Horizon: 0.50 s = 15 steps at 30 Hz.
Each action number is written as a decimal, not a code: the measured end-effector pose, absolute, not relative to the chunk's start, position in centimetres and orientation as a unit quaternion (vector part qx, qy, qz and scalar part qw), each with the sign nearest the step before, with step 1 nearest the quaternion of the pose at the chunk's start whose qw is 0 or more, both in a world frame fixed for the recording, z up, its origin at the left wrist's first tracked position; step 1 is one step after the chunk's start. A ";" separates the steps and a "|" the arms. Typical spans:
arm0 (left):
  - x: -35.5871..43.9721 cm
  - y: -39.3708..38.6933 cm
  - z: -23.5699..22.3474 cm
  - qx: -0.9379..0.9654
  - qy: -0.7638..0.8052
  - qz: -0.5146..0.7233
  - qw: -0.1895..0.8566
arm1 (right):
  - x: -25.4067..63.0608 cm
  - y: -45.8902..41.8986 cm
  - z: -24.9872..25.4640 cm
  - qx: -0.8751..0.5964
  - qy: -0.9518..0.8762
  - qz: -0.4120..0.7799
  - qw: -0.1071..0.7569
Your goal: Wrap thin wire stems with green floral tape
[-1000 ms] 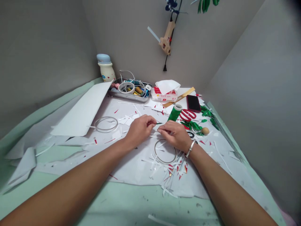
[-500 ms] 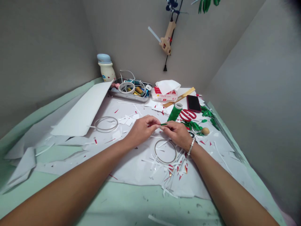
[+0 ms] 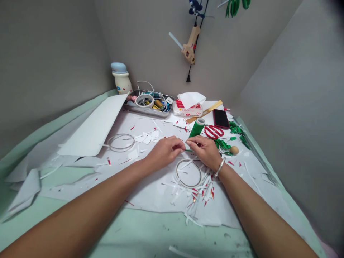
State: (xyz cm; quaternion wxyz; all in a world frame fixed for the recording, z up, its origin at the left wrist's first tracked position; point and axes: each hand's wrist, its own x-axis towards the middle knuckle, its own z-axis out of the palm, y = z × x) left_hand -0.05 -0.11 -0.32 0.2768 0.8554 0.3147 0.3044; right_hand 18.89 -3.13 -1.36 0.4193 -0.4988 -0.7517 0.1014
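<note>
My left hand (image 3: 167, 150) pinches a thin green strip (image 3: 189, 150) at its fingertips. The strip runs right, toward the underside of my right hand (image 3: 205, 148), whose thumb and fingers are pressed together. What those fingers grip is too small to make out. Just behind my right hand stands a green spool (image 3: 195, 129) with a white core, leaning slightly. Red-handled scissors (image 3: 214, 132) lie beyond that hand, with shiny green leaves (image 3: 222, 144) and a wooden ball (image 3: 234, 150) to its right. A wire ring (image 3: 201, 176) rests below my hands among paper scraps.
At the back are a metal tray (image 3: 156, 112) of tapes and spools, a tissue pack (image 3: 187, 109) and a phone (image 3: 221, 118). A white sheet (image 3: 94, 129) and a coil (image 3: 120, 148) lie left. Above hangs a glue gun (image 3: 190, 48). Paper strips (image 3: 205, 193) litter the front.
My fingertips have moved slightly apart. The left hand has shifted a little right and down with the green strip, and the right fingers have lifted above it. The spool sits slightly further left.
</note>
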 end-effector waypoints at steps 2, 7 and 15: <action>-0.1 0.0 -0.2 0.826 0.323 0.338 0.317 | 19.0 -3.0 -1.7 -0.501 -0.754 0.122 0.406; -0.3 0.6 -0.5 0.798 0.392 0.373 0.266 | 17.8 -3.7 -1.3 -0.442 -0.821 0.101 0.347; -0.1 -0.1 -0.7 0.883 0.316 0.271 0.217 | 18.3 -3.7 -0.9 -0.475 -0.778 0.054 0.408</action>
